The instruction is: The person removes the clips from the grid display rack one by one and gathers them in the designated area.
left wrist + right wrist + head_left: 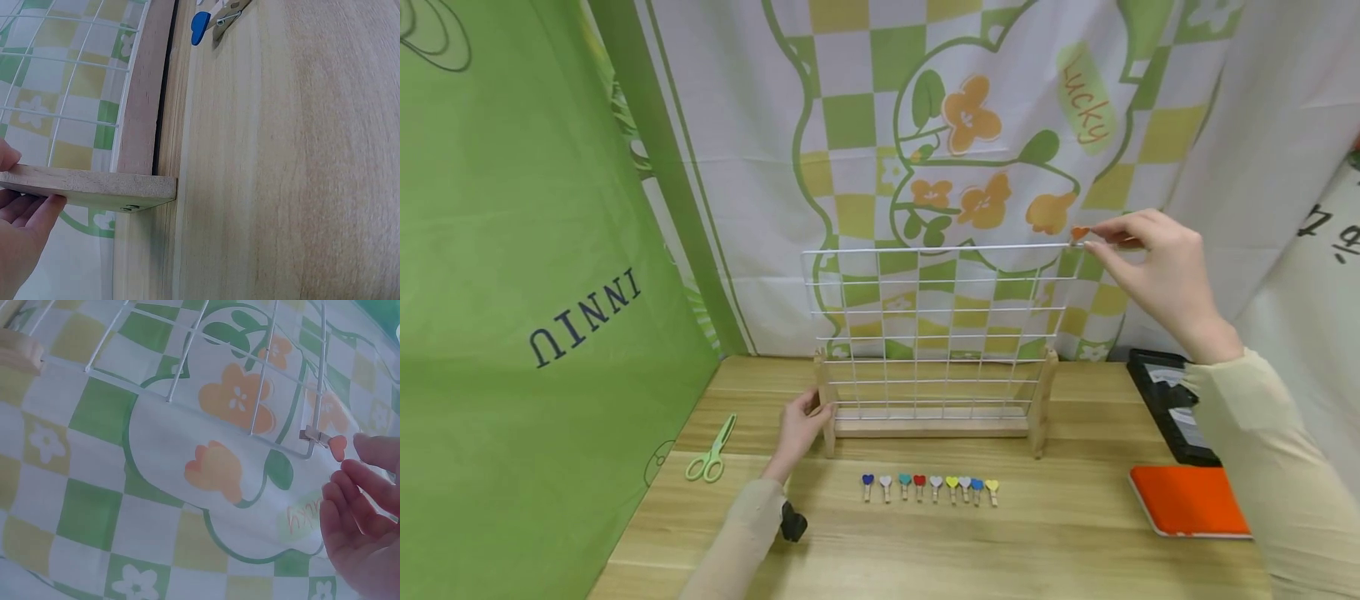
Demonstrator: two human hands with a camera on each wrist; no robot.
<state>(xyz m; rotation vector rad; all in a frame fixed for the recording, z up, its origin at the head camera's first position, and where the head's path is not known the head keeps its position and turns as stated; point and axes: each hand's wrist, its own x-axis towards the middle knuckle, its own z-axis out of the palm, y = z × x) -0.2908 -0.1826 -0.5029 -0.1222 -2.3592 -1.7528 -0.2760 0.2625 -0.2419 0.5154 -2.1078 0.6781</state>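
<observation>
A white wire grid [917, 337] stands upright in a wooden stand [931, 427]. My left hand [796, 433] grips the stand's left post [106, 182], thumb on one face and fingers on the other. At the grid's top right corner, a small clothespin with an orange heart [337, 448] is clipped on the wire. My right hand [1172, 271] is beside it, thumb and index fingertips slightly apart just off the heart in the right wrist view. In front of the stand lies a row of several heart clothespins, among them a red one [919, 482] and a dark blue one [868, 481].
Green scissors [712, 454] lie on the table's left side. At the right are an orange-red pad [1187, 500] and a black-framed case [1157, 408], partly behind my right sleeve. A patterned curtain [745, 167] hangs close behind the grid.
</observation>
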